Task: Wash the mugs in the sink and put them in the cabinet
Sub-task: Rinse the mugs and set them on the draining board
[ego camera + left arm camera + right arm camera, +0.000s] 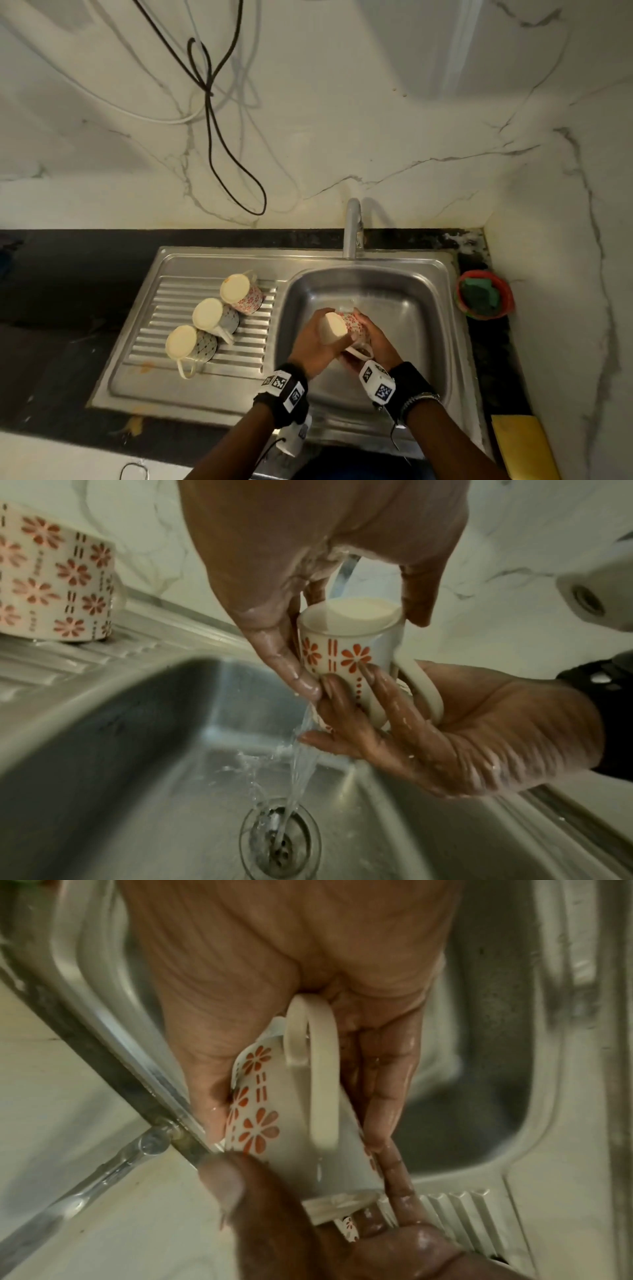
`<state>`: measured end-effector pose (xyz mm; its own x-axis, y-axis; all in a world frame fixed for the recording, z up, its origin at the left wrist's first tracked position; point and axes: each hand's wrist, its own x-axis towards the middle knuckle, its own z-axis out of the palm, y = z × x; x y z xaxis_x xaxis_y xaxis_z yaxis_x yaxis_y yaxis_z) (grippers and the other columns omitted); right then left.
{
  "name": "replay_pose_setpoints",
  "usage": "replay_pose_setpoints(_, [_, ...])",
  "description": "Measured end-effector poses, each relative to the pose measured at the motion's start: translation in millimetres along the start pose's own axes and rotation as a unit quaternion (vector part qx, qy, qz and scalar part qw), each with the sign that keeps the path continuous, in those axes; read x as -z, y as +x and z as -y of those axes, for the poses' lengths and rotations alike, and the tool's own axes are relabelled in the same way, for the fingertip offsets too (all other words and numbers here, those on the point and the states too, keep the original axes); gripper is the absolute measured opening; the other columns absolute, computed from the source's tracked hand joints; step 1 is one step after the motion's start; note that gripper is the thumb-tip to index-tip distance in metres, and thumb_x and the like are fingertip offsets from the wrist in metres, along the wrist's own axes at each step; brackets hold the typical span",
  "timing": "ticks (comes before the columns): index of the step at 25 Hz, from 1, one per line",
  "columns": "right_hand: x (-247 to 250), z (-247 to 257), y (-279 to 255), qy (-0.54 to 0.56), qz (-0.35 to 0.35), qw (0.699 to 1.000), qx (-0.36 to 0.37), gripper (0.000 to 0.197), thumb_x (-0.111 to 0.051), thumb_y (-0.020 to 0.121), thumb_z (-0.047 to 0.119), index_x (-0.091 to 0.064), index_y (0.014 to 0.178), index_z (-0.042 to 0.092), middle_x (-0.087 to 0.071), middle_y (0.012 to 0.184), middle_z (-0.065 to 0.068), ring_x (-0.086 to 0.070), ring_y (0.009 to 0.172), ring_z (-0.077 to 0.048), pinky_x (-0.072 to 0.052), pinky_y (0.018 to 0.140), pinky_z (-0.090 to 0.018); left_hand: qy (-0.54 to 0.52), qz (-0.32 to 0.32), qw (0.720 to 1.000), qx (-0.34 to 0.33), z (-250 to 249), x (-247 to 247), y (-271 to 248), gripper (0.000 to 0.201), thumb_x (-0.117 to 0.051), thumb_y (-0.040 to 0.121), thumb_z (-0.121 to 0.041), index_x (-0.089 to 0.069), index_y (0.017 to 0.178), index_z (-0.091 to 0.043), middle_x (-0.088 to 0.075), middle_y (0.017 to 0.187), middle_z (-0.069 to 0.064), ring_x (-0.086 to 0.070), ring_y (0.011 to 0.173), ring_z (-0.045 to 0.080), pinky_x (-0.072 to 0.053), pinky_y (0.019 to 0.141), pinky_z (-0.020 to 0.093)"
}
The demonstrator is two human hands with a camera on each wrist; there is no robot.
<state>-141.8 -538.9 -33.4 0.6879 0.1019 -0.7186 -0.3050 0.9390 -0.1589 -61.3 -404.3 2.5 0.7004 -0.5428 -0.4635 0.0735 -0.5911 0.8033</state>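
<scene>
Gripping a flowered mug (344, 328) base-up over the sink (424, 294) basin, left hand (313, 346) curled round its base end and right hand (376, 342) wrapped round the rim end, handle against the right palm, water running off into the drain (279, 837). Standing upturned, three mugs (205, 318) crowd the drainboard leftward; basin walls well apart all round.

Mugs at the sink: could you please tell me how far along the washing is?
Three mugs already stand upside down on the draining board, so they look washed. The fourth mug is in hand: the left hand and right hand hold it under running water over the sink. Still left: finishing this rinse and putting all four in the cabinet, which is out of view.
</scene>
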Motion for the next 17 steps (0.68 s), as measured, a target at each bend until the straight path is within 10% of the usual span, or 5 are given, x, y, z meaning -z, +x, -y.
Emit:
replay_pose_setpoints(6, [-2, -21, -6, -0.029, 0.013, 0.998, -0.054, 0.064, -0.073, 0.089, 0.059, -0.067, 0.123, 0.004, -0.074, 0.099, -0.017, -0.075, 0.078, -0.029, -0.062, 0.067, -0.039, 0.117, -0.050, 0.992, -0.001, 6, 7, -10, 0.064, -0.082, 0.071, -0.060, -0.049, 0.123, -0.042, -0.066, 0.116, -0.014, -0.067, 0.102, 0.009, -0.061, 0.089, 0.033])
replay_pose_setpoints(10, [-12, -31, 6, -0.270, -0.128, 0.954, -0.004, 0.061, -0.072, 0.091, 0.054, -0.064, 0.129, 0.007, -0.067, 0.128, -0.016, -0.065, 0.107, -0.027, -0.053, 0.078, -0.037, 0.175, -0.099, 0.979, 0.019, 35, 52, -28, 0.066, -0.083, 0.073, -0.054, -0.050, 0.126, -0.035, -0.063, 0.118, -0.011, -0.065, 0.105, 0.017, -0.056, 0.091, 0.035])
replay_pose_setpoints(17, [-53, -71, 30, -0.293, -0.178, 0.939, 0.027, 0.038, -0.071, 0.094, 0.041, -0.070, 0.120, 0.012, -0.066, 0.128, -0.011, -0.058, 0.117, -0.026, -0.049, 0.082, -0.037, 0.257, -0.133, 0.950, 0.119, 112, 163, -77, 0.072, -0.076, 0.068, -0.059, -0.048, 0.130, -0.035, -0.063, 0.129, -0.007, -0.063, 0.117, 0.024, -0.049, 0.096, 0.039])
